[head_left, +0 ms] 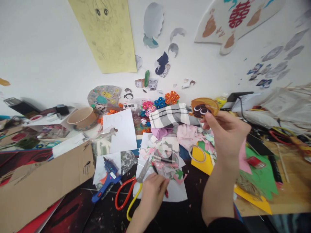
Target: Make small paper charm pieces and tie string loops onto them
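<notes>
My right hand [224,134] is raised at the right, pinching a brown and orange cartoon cutout [202,106] with big white eyes between thumb and fingers. Low in the middle, my left hand [155,191] rests over white paper [176,191], its fingers closed around a thin red-and-black pen-like stick [166,193]. Most of that stick is hidden by the hand. Just left of this hand lie scissors [141,178] with one red and one yellow handle, blades apart. Paper scraps and clear plastic bits [167,152] are heaped beyond the fingers.
A blue glue gun [107,184] lies left of the scissors, near a large cardboard piece [48,184]. Behind stand a tape roll [82,119], a checked cloth [173,116] and bead flowers [172,97]. Green paper [259,171] and a tape ring [197,153] are at right.
</notes>
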Demonstrator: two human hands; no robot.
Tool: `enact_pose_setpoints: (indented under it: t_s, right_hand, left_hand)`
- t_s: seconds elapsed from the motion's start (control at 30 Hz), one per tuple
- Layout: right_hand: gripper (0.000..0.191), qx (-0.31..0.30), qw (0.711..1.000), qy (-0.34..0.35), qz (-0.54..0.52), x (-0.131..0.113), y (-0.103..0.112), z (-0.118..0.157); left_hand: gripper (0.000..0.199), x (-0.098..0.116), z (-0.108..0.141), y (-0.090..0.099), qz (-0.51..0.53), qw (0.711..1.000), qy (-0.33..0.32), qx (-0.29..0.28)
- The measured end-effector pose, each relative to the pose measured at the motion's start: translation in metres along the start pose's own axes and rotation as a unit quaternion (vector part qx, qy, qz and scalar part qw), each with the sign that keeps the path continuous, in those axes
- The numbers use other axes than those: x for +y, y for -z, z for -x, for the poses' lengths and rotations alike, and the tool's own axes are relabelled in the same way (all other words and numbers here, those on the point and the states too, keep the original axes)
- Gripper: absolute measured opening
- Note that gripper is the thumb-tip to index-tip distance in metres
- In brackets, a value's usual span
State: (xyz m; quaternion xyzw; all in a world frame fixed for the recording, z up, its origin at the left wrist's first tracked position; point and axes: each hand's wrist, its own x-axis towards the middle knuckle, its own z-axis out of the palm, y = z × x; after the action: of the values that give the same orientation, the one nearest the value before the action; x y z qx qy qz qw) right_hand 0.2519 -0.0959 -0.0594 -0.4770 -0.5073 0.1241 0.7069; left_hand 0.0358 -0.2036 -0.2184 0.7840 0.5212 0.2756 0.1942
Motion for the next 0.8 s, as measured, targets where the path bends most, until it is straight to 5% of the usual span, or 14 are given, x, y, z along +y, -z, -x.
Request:
enact_pose_setpoints:
  t_s: [0.17, 0.4, 0.67, 0.8]
  right_hand:
    - [0.014, 0.013, 1.0, -0.007, -0.006, -0.003, -0.001, 0.001]
    - [0.006, -0.014, 1.0, 0.006, -0.008, -0.003, -0.001, -0.001]
    - [0.005, -0.02, 1.0, 0.007, -0.012, 0.001, -0.002, -0.003]
    - [0.006, -0.023, 0.999, -0.003, -0.027, 0.001, -0.005, -0.002]
  left_hand:
    - [0.005, 0.031, -0.027, -0.033, -0.126, 0.991, -0.013, -0.048]
    - [0.032, 0.048, -0.047, -0.076, -0.183, 0.98, 0.058, -0.047]
    - [0.017, 0.055, -0.042, -0.06, -0.126, 0.988, 0.065, -0.065]
    - [0.003, 0.054, -0.057, -0.022, -0.037, 0.996, 0.064, -0.056]
